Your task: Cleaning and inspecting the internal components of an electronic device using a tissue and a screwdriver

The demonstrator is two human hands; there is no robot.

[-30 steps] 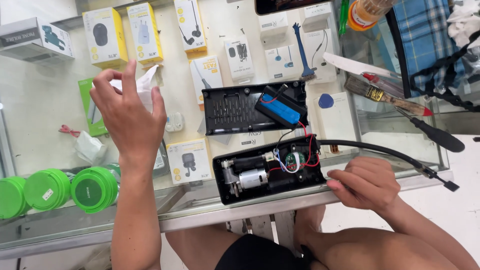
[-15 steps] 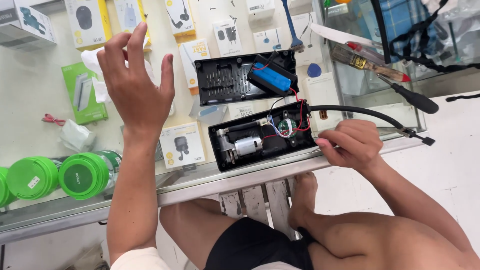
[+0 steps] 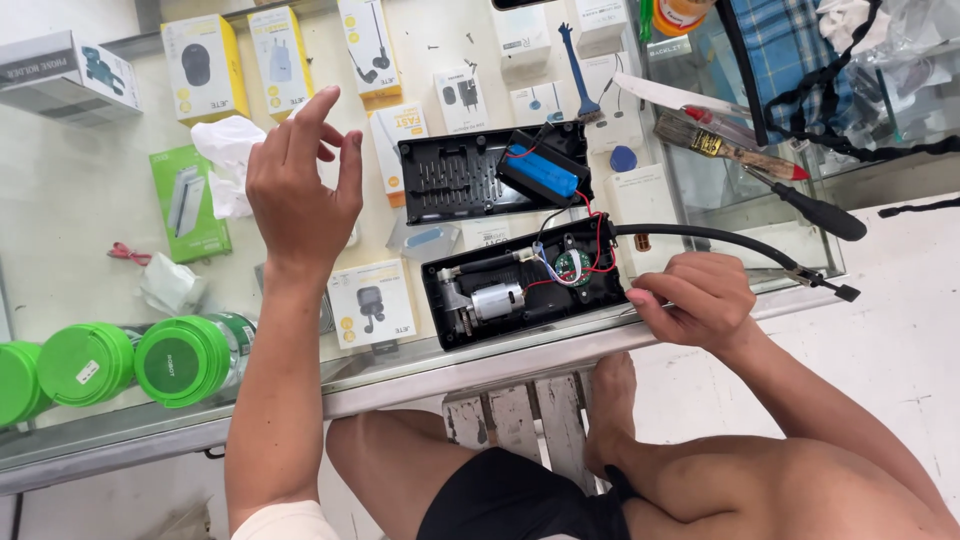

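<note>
An opened black device (image 3: 520, 285) lies on a glass counter (image 3: 420, 375), showing a small silver motor, a round circuit board and red wires. Its black lid half (image 3: 460, 178) lies just behind it, with a blue battery pack (image 3: 540, 170) tilted on it. A black hose (image 3: 720, 240) runs from the device's right end toward the counter's right edge. My right hand (image 3: 695, 295) rests curled against the device's right end, at the hose. My left hand (image 3: 300, 185) hovers above the counter to the left of the lid, fingers spread and holding nothing.
Small yellow and white product boxes show under the glass. Green round containers (image 3: 130, 360) sit at the left. A crumpled white tissue (image 3: 228, 150) lies behind my left hand. A paintbrush (image 3: 720, 145), a knife and a screwdriver (image 3: 815, 210) lie at the right. My bare knees are below the counter.
My left hand has drifted slightly and its fingers have curled a little. My right hand stays at the device's right end. The camera view has shifted.
</note>
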